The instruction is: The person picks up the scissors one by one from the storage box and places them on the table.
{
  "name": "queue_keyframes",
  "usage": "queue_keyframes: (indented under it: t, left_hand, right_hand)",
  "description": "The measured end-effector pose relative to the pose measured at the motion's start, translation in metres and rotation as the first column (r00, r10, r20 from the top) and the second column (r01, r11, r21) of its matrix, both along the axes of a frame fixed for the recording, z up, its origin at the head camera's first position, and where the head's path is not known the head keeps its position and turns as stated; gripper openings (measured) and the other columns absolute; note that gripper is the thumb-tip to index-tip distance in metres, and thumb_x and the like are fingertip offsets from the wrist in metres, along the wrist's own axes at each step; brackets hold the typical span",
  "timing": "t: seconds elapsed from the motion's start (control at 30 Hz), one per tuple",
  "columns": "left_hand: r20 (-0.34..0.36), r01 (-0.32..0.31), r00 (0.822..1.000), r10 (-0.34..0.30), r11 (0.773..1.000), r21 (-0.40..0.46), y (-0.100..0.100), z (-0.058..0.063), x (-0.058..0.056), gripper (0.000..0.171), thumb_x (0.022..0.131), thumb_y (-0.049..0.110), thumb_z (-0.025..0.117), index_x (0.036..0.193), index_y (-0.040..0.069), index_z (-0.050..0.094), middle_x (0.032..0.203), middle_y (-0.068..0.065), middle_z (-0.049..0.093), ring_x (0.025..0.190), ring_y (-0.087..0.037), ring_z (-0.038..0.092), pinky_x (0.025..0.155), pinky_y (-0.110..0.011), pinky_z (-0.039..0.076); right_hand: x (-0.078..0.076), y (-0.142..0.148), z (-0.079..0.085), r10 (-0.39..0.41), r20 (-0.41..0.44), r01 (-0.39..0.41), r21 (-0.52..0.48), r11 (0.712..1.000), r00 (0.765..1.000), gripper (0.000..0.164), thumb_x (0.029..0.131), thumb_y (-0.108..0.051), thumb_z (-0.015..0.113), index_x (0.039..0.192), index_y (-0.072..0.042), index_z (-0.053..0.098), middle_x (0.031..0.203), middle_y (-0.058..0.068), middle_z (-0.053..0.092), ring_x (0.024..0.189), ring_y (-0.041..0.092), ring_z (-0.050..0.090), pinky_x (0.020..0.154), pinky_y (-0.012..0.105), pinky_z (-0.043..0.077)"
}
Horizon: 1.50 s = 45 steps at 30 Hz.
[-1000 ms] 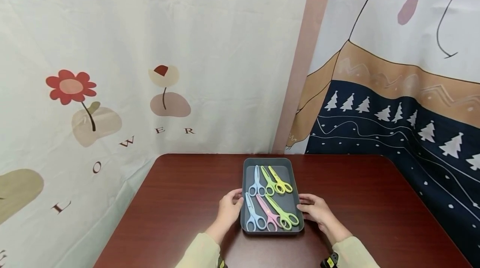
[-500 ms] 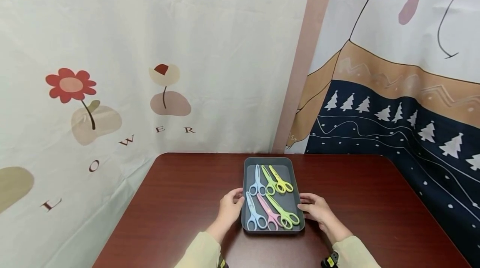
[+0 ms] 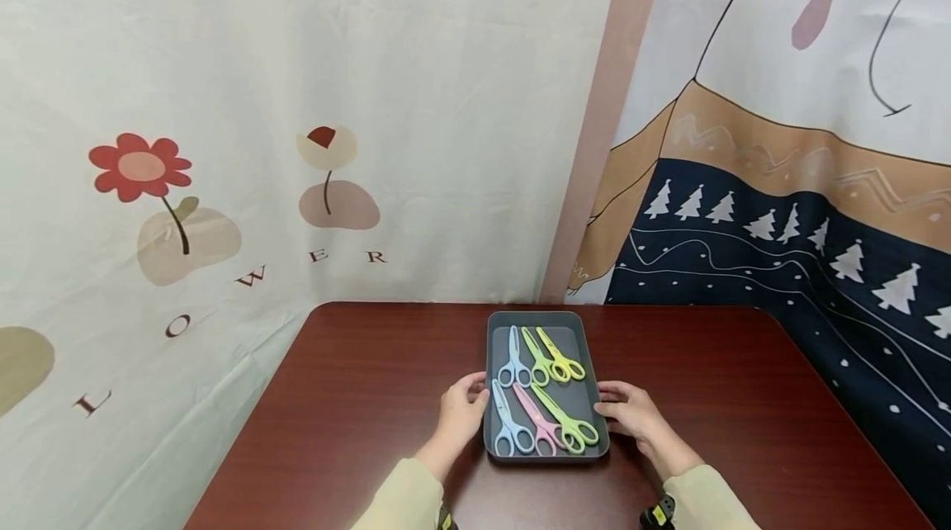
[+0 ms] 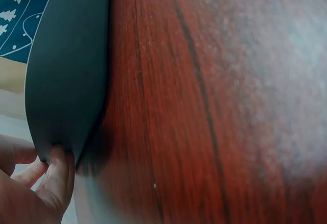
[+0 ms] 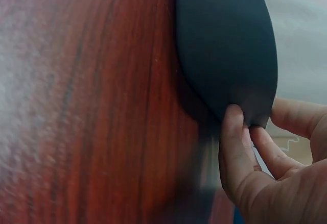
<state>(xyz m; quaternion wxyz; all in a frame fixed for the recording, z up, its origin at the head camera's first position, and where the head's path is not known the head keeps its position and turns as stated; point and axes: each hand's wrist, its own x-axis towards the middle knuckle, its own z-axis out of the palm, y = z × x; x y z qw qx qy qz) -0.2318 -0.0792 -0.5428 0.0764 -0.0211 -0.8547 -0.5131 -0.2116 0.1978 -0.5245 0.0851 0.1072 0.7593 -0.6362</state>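
A dark grey rectangular tray [image 3: 547, 457] is on or just above the table in the head view; its base contact there is hidden. Several pairs of plastic scissors lie in it in two rows: light blue scissors [image 3: 514, 363], green scissors [image 3: 541, 361] and yellow scissors [image 3: 563, 361] at the back. In front are more light blue scissors [image 3: 509, 427], pink scissors [image 3: 542, 427] and green scissors [image 3: 570, 424]. My left hand [image 3: 462, 413] grips the tray's left side. On the opposite side, my right hand [image 3: 634, 413] grips it too, fingertips [image 5: 234, 113] against the outer wall.
The reddish-brown wooden table [image 3: 357, 381] extends to both sides of the tray. Behind it hangs a pale curtain [image 3: 446, 101] with flower prints, joined on the right by a dark blue cloth [image 3: 706, 257] with white trees.
Both hands and the tray have shifted slightly to the right together. The scissors keep their arrangement in the tray.
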Motion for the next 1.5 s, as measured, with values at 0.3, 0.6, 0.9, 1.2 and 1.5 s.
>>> queue_keyframes:
  t: [0.3, 0.6, 0.9, 1.2, 1.5]
  left_hand:
    - [-0.007, -0.018, 1.0, 0.018, 1.0, 0.003, 0.002, 0.004, 0.002, 0.027, 0.086, 0.0, 0.062, 0.112, -0.002, 0.065, 0.094, -0.014, 0.068, 0.083, -0.025, 0.068, 0.068, -0.03, 0.056]
    - [-0.023, -0.022, 1.0, 0.022, 1.0, 0.0, 0.002, 0.003, 0.0, 0.027, 0.086, 0.001, 0.062, 0.113, -0.002, 0.065, 0.094, -0.014, 0.068, 0.083, -0.025, 0.068, 0.068, -0.028, 0.056]
    - [-0.011, -0.022, 1.0, 0.022, 1.0, 0.003, 0.002, 0.003, 0.002, 0.027, 0.087, 0.001, 0.062, 0.113, -0.002, 0.064, 0.095, -0.014, 0.068, 0.083, -0.026, 0.068, 0.068, -0.029, 0.056]
    - [-0.004, -0.015, 1.0, 0.015, 1.0, 0.003, 0.0, 0.004, 0.004, 0.027, 0.087, 0.0, 0.061, 0.114, -0.003, 0.064, 0.096, -0.015, 0.068, 0.084, -0.026, 0.068, 0.068, -0.028, 0.056]
    - [-0.029, -0.021, 0.999, 0.021, 1.0, -0.005, 0.001, 0.003, 0.004, 0.027, 0.085, -0.002, 0.062, 0.112, -0.003, 0.064, 0.094, -0.014, 0.068, 0.081, -0.021, 0.067, 0.066, -0.026, 0.055]
  right_hand:
    - [-0.008, 0.0, 0.012, -0.004, -0.026, 0.008, 0.166, 0.986, 1.0, 0.05, 0.081, -0.007, 0.069, 0.125, 0.006, 0.05, 0.118, 0.026, 0.055, 0.088, 0.023, 0.063, 0.069, 0.037, 0.056]
    - [-0.029, -0.016, 0.035, 0.153, -0.229, -0.008, 0.533, 0.846, 0.961, 0.055, 0.08, -0.018, 0.073, 0.128, -0.002, 0.052, 0.125, 0.02, 0.052, 0.105, 0.032, 0.054, 0.083, 0.044, 0.051]
    - [-0.05, -0.043, 0.043, 0.353, -0.237, -0.127, 0.643, 0.755, 0.905, 0.073, 0.079, -0.022, 0.075, 0.141, -0.003, 0.041, 0.146, 0.023, 0.034, 0.132, 0.042, 0.034, 0.103, 0.058, 0.036]
    - [-0.071, -0.058, 0.04, 0.418, -0.133, -0.229, 0.67, 0.706, 0.899, 0.083, 0.077, -0.024, 0.078, 0.145, -0.006, 0.033, 0.152, 0.021, 0.026, 0.136, 0.043, 0.028, 0.103, 0.06, 0.035]
    - [-0.084, -0.062, 0.034, 0.408, -0.05, -0.265, 0.688, 0.676, 0.911, 0.083, 0.076, -0.022, 0.078, 0.142, 0.003, 0.034, 0.146, 0.026, 0.033, 0.131, 0.041, 0.036, 0.105, 0.056, 0.034]
